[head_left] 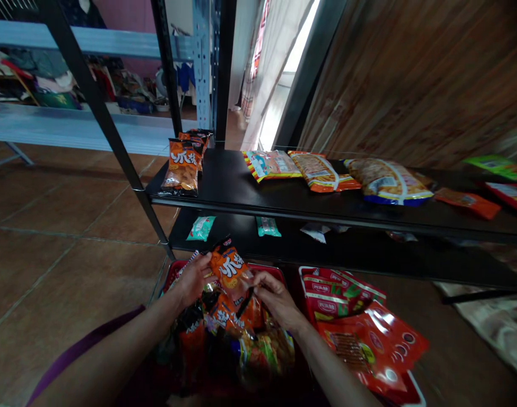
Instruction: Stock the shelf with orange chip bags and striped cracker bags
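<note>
Between my two hands is an orange snack bag (230,269) with black ends and white lettering. My left hand (194,278) grips its upper left side, and my right hand (275,297) pinches its lower right edge. Under it a red basket (266,272) holds several more orange bags (228,314) and other packets, partly hidden by my arms. Matching orange bags (183,165) stand at the left end of the black upper shelf (224,186), ahead of my hands.
Flat snack bags (321,171) lie along the upper shelf. Small green packets (201,228) rest on the lower shelf (241,240). At right, a second basket (303,282) holds red packages (377,345). A black post (101,118) rises at left; a blue-grey rack (50,121) stands behind.
</note>
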{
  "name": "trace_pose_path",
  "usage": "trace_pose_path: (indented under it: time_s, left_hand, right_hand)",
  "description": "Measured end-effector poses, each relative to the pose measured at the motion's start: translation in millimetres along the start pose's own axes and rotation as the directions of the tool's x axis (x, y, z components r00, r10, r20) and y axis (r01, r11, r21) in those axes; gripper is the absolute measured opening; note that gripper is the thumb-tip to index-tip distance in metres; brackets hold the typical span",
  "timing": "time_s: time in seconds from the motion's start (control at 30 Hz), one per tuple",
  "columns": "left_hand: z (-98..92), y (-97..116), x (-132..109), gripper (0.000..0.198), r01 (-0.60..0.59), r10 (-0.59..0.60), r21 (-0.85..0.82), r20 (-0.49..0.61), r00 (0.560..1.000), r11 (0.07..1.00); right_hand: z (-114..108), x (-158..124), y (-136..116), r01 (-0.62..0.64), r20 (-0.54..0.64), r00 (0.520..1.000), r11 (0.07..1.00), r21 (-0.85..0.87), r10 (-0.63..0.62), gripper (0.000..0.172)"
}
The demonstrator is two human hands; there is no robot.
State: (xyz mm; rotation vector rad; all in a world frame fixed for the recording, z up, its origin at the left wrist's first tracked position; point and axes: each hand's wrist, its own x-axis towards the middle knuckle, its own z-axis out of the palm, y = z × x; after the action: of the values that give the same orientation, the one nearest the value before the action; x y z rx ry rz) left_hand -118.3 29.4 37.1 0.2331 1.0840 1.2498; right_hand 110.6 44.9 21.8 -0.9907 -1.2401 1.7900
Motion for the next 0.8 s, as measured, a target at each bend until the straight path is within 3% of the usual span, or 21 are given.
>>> trace_pose_path:
  time_s: [0.13,0.23,0.3,0.47,0.67,0.8]
  left_hand:
    - [4.5,2,0,0.018,-0.006,0.000,-0.097,-0.058,0.998,0.995]
    - [7.7,4,0,0.016,-0.031,0.021,-0.136,-0.070,0.997,0.990]
    - [9.0,4,-1,0.013,-0.040,0.029,-0.149,-0.073,0.997,0.988]
    - [9.2,3,0,0.013,-0.048,0.043,-0.143,-0.041,0.998,0.989]
    - [9.4,4,-3,0.028,-0.151,0.153,-0.089,0.018,0.988,0.985]
    - [9.4,7,-3,0.029,-0.185,0.184,-0.107,-0.018,0.983,0.977]
  right_hand:
    - [6,-3,-5,-0.078,0.037,0.997,0.974,0.214,0.072,0.020]
    - [12,-5,-7,-0.161,0.007,0.986,0.935,0.315,0.168,0.057]
    - [16,-5,-4,-0.196,-0.029,0.976,0.925,0.326,0.217,0.071]
    - [21,-3,2,-0.211,-0.163,0.949,0.926,0.312,0.271,0.049]
    - [23,-3,0,-0.224,-0.136,0.947,0.902,0.369,0.291,0.039]
    - [24,-1,3,-0.249,-0.149,0.937,0.905,0.346,0.315,0.039]
